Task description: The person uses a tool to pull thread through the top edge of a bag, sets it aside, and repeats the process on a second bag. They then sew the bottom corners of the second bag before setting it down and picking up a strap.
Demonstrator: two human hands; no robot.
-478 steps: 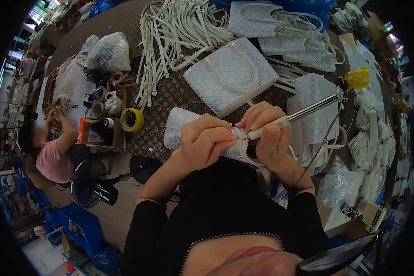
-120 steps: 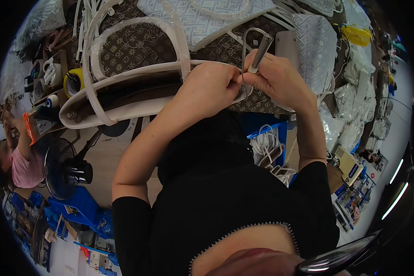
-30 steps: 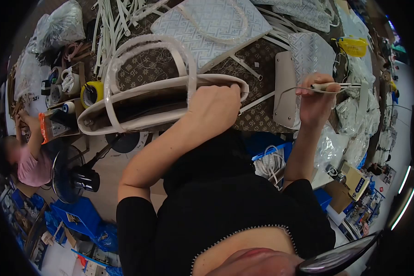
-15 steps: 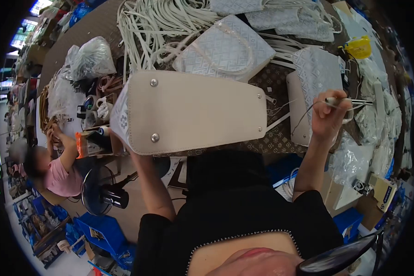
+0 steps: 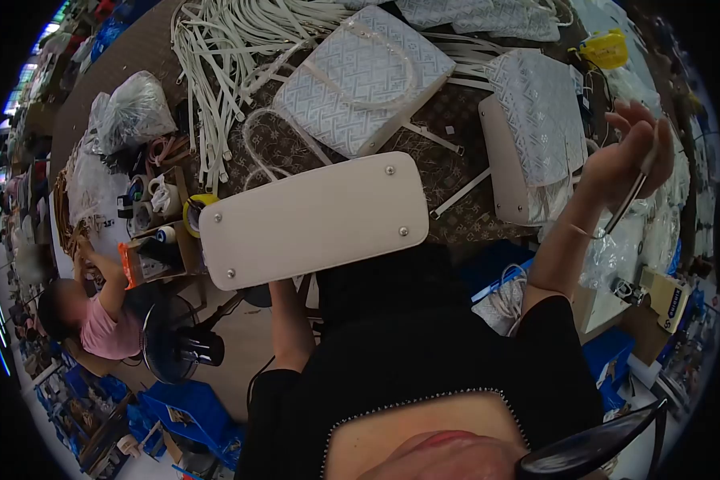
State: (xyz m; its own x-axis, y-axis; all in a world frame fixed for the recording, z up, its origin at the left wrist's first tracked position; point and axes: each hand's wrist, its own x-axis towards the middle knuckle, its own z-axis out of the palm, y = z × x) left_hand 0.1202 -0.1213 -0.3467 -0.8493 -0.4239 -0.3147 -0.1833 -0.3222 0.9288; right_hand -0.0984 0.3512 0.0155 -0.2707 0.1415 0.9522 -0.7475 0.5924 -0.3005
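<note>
A handbag [image 5: 316, 220] lies with its plain cream base and metal studs facing me, overhanging the table's near edge. My left forearm [image 5: 291, 320] runs up behind its lower edge and holds it there; the fingers are hidden behind the bag. Off to the right, my right hand [image 5: 634, 160] is raised and closed around a slim pen-like tool [image 5: 628, 200] with a metal shaft, pointing down. Near that arm stands a white patterned bag [image 5: 536, 120] with a cream base. Another patterned bag [image 5: 364, 80] with clear-wrapped handles lies behind the held one.
White straps [image 5: 232, 48] are heaped at the back left. Left of the handbag are yellow tape [image 5: 194, 214] and plastic-wrapped items [image 5: 140, 108]. A yellow object [image 5: 604, 50] lies at the back right. A fan [image 5: 172, 336] and a person in pink [image 5: 108, 320] are at left.
The handbag has dropped lower and leftward and turned, its right end now higher. My right hand has moved up and right with the tool, whose metal shaft now points downward.
</note>
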